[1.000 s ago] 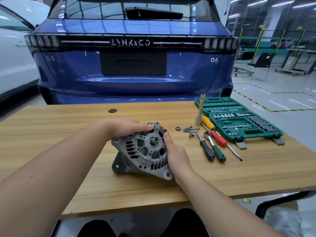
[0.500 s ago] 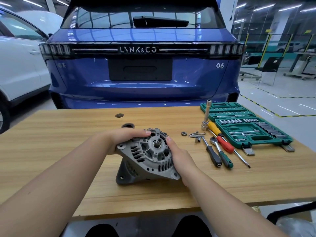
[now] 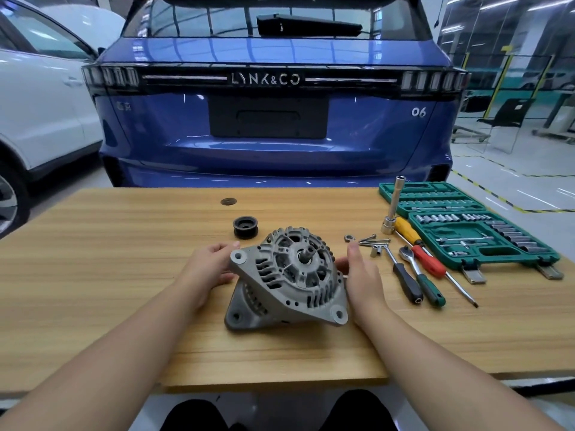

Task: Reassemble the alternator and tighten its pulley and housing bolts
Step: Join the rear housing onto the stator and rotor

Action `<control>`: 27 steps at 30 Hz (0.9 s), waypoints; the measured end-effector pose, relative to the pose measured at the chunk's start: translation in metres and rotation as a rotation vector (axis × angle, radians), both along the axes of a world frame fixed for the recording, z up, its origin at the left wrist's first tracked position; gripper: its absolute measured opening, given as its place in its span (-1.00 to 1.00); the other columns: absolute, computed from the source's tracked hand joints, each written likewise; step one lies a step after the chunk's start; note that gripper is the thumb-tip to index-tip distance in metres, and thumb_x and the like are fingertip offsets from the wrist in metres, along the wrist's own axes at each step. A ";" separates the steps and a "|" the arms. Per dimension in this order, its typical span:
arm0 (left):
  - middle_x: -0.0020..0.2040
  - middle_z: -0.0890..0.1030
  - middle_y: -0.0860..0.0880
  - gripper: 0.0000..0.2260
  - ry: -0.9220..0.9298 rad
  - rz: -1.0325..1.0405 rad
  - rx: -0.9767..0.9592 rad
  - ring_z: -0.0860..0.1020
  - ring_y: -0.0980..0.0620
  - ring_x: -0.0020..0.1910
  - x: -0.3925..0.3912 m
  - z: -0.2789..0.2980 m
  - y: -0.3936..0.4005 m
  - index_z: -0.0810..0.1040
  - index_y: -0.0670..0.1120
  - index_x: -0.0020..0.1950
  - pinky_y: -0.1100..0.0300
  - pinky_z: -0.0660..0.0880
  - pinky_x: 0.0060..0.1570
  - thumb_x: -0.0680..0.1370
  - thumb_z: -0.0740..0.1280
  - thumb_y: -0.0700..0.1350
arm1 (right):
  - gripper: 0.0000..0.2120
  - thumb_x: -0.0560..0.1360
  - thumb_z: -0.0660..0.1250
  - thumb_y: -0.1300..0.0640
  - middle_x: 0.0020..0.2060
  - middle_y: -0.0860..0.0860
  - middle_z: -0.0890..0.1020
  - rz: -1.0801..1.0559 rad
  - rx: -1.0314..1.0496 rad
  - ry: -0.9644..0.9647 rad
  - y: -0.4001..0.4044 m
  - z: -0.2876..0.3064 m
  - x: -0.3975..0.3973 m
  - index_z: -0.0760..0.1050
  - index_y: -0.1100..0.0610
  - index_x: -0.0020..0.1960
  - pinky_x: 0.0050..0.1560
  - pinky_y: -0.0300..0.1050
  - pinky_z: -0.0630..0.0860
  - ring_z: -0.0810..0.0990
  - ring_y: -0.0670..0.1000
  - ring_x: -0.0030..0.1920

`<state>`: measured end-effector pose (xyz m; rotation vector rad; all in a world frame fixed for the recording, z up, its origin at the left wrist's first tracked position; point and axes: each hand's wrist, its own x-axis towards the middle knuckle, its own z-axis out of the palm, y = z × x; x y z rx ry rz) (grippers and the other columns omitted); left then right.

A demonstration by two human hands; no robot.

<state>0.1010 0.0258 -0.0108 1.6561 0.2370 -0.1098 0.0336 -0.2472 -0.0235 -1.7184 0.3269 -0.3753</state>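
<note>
The alternator [image 3: 287, 276] sits on the wooden table [image 3: 124, 275] right in front of the person, tilted so its bare shaft [image 3: 306, 254] points up and slightly toward the camera – nothing is mounted on it yet. The left hand [image 3: 207, 267] rests against the housing's left side by a mounting ear, fingers loosely curved along the metal; the right hand [image 3: 361, 275] lies against the right side, fingers mostly straight and thumb up, steadying more than gripping. Whether either hand truly clamps the body cannot be told. The black pulley [image 3: 245, 227] lies flat on the table just beyond the alternator and to its left, close to the left hand's fingertips and well apart from the right hand, so the left hand looks the nearer one to fetch it. The nut [image 3: 349, 237] and the loose bolts [image 3: 371, 241] lie on the other side, just beyond the right hand's fingertips, with the ratchet [image 3: 421, 278] and screwdrivers [image 3: 418, 248] further right beside the open green socket case [image 3: 473, 231]. The likely next move – dropping the pulley over the shaft – turns on matching its bore to that tilted axis, so the housing may need holding firm.
</note>
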 end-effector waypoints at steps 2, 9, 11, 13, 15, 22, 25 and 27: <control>0.14 0.70 -0.12 -0.83 -0.059 0.019 0.133 0.68 -0.09 0.02 0.011 -0.002 0.003 0.61 -0.04 0.14 -0.11 0.65 0.07 0.59 0.47 -0.03 | -0.33 0.64 0.03 -0.32 -0.21 0.08 0.69 -0.024 0.066 -0.011 -0.002 0.000 0.003 0.63 0.21 -0.13 -0.18 -0.08 0.47 0.66 0.05 -0.12; 0.61 0.15 -0.21 -0.21 -0.143 -0.136 0.824 0.31 -0.25 0.52 0.049 0.020 -0.019 0.13 0.14 0.68 -0.15 0.41 0.38 0.56 0.50 0.07 | -0.38 0.65 0.08 -0.28 -0.30 0.07 0.68 -0.031 0.016 -0.051 -0.005 -0.007 0.005 0.61 0.19 -0.20 -0.25 -0.12 0.42 0.63 0.03 -0.22; 0.66 0.02 -0.21 -0.27 -0.092 -0.224 0.972 0.17 -0.27 0.61 0.057 0.020 -0.023 0.13 0.13 0.68 -0.21 0.39 0.43 0.60 0.42 0.14 | -0.40 0.65 0.08 -0.27 -0.32 0.06 0.66 -0.021 -0.011 -0.058 -0.005 -0.008 0.005 0.59 0.16 -0.24 -0.24 -0.10 0.41 0.62 0.05 -0.22; 0.65 0.05 -0.22 -0.35 -0.037 -0.283 1.066 0.21 -0.28 0.59 0.063 0.018 -0.023 0.21 0.09 0.64 -0.21 0.41 0.41 0.62 0.38 0.16 | -0.40 0.65 0.09 -0.26 -0.32 0.05 0.65 -0.020 -0.033 -0.067 -0.005 -0.010 0.006 0.59 0.15 -0.26 -0.23 -0.09 0.43 0.62 0.05 -0.22; 0.55 0.25 -0.24 -0.49 -0.049 -0.276 1.065 0.41 -0.27 0.42 0.062 0.018 -0.024 0.35 -0.01 0.53 -0.16 0.48 0.31 0.63 0.38 0.10 | -0.38 0.65 0.09 -0.28 -0.31 0.06 0.66 -0.011 -0.045 -0.071 -0.005 -0.010 0.006 0.59 0.17 -0.24 -0.20 -0.07 0.47 0.63 0.08 -0.20; -0.33 0.36 -0.05 -0.62 -0.170 -0.100 0.784 0.29 -0.02 -0.35 0.042 0.021 -0.020 0.27 -0.08 -0.21 0.08 0.19 -0.34 0.62 0.40 0.02 | -0.39 0.64 0.08 -0.29 -0.38 -0.04 0.65 -0.020 -0.006 -0.046 -0.005 -0.010 0.006 0.60 0.13 -0.26 -0.23 -0.10 0.40 0.62 0.04 -0.22; -0.24 0.48 -0.13 -0.59 -0.232 0.027 0.392 0.39 -0.05 -0.27 0.021 0.049 -0.021 0.36 -0.08 -0.18 0.07 0.34 -0.26 0.55 0.48 0.15 | -0.38 0.60 0.08 -0.34 -0.39 -0.07 0.65 -0.028 0.055 -0.036 -0.003 -0.010 0.005 0.60 0.12 -0.25 -0.20 -0.07 0.43 0.63 0.06 -0.20; -0.16 0.56 -0.13 -0.58 -0.330 -0.002 0.331 0.43 -0.05 -0.25 0.005 0.076 -0.023 0.39 -0.07 -0.15 0.07 0.39 -0.27 0.49 0.53 0.17 | -0.37 0.58 0.09 -0.35 -0.36 -0.04 0.67 -0.049 0.131 -0.020 -0.006 -0.010 0.005 0.60 0.16 -0.20 -0.18 -0.06 0.48 0.64 0.07 -0.20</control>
